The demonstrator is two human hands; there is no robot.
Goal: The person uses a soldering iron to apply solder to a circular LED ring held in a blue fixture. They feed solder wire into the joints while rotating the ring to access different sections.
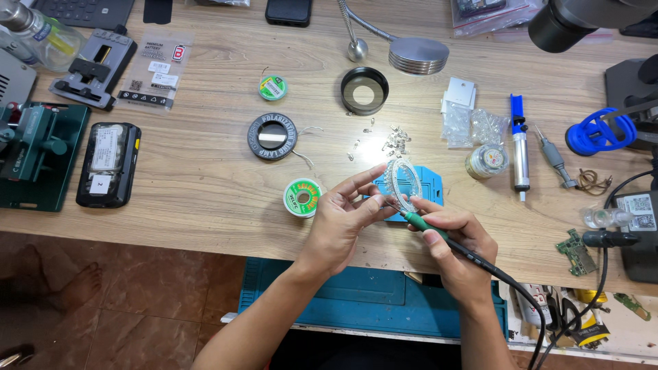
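Ring-shaped LED board (403, 183): pinched upright in your left hand (343, 218), above the blue mat (430, 185). Soldering iron (439, 234): gripped pen-style in your right hand (458, 248), tip touching the ring's lower rim. Solder spool (302, 197): just left.

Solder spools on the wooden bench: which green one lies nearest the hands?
The larger green-and-white solder spool, just beside the left hand. The smaller green solder spool lies far up the bench.
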